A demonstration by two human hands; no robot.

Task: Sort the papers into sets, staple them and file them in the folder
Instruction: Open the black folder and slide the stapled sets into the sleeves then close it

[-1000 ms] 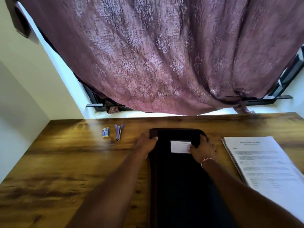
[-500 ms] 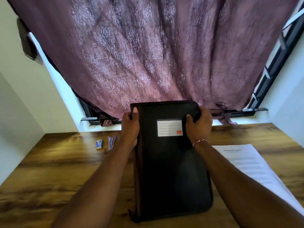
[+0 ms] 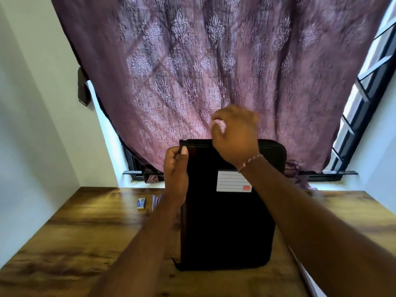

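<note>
A black zip folder (image 3: 227, 221) with a white label stands upright on the wooden table (image 3: 85, 232), its bottom edge resting on the wood. My left hand (image 3: 175, 174) grips its top left corner. My right hand (image 3: 234, 133) is blurred at the folder's top edge, with the fingers pinched together over the zipper line. Only a white sliver of the paper stack (image 3: 306, 279) shows under my right forearm. Left of the folder, a small blue stapler (image 3: 155, 201) lies partly behind my left wrist.
A small box of staples (image 3: 141, 203) sits beside the stapler near the table's back edge. A patterned maroon curtain (image 3: 214, 61) hangs over the window behind the table. White walls close in on the left and right.
The folder has gone from flat on the table to upright. My right hand left the top right corner and moved to the middle of the top edge. My view tilted up.
</note>
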